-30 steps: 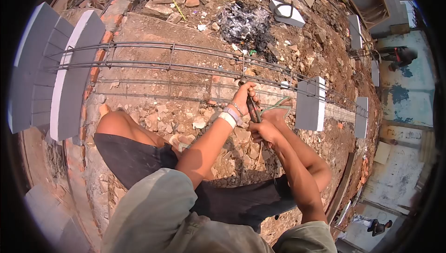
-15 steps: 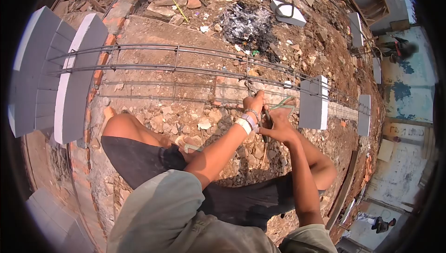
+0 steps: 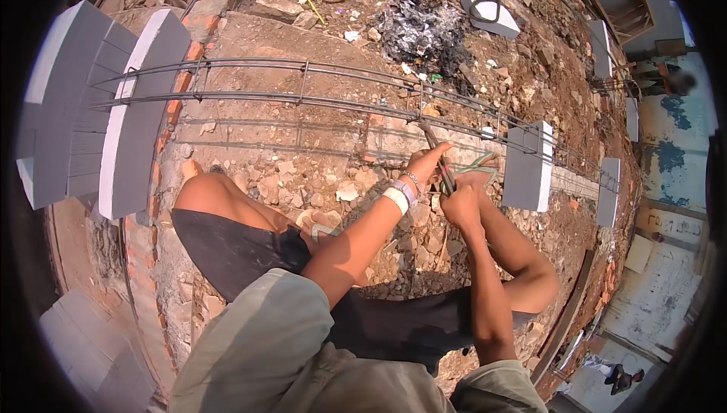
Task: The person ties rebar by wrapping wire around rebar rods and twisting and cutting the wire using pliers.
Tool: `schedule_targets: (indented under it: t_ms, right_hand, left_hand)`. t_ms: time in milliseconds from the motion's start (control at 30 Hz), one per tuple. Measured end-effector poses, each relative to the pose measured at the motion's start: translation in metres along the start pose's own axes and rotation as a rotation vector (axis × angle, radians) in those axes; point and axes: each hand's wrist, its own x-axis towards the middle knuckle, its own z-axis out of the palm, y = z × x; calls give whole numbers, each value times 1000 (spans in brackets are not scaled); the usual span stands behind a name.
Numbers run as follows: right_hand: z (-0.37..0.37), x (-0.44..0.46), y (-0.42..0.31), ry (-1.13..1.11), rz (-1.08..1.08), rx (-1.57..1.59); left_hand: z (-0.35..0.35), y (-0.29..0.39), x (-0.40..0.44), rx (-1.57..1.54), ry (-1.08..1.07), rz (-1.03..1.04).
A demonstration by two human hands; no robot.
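Note:
Long dark pincers (image 3: 433, 137) reach up to the lower bars of a rebar cage (image 3: 303, 100), their head touching the steel near a stirrup. My right hand (image 3: 460, 204) is closed around the lower end of the handles. Higher up, my left hand (image 3: 425, 164), with a bracelet and wristband, lies at the pincers' shaft. One finger stretches across the shaft and the others are curled, partly hidden. The cage runs sideways in front of me, raised off the ground on pale blocks. Its shadow falls on the rubble below.
Grey-white blocks (image 3: 144, 121) support the cage at left, and another block (image 3: 528, 167) stands to the right. My sandalled feet rest on broken stone. Beyond the cage lie an ash heap (image 3: 422, 34) and a block with a dark loop (image 3: 491, 15). Two people are far off at right.
My right hand has gone from spread fingers to a closed grip on the handles. The pincers now show more of their length, and the view has shifted slightly.

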Motion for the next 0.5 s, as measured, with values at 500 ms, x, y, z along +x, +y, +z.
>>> schedule_targets:
  t_ms: [500]
  right_hand:
    - [-9, 7, 31, -1062, -68, 1332]
  left_hand:
    - [5, 1, 22, 149, 162, 114]
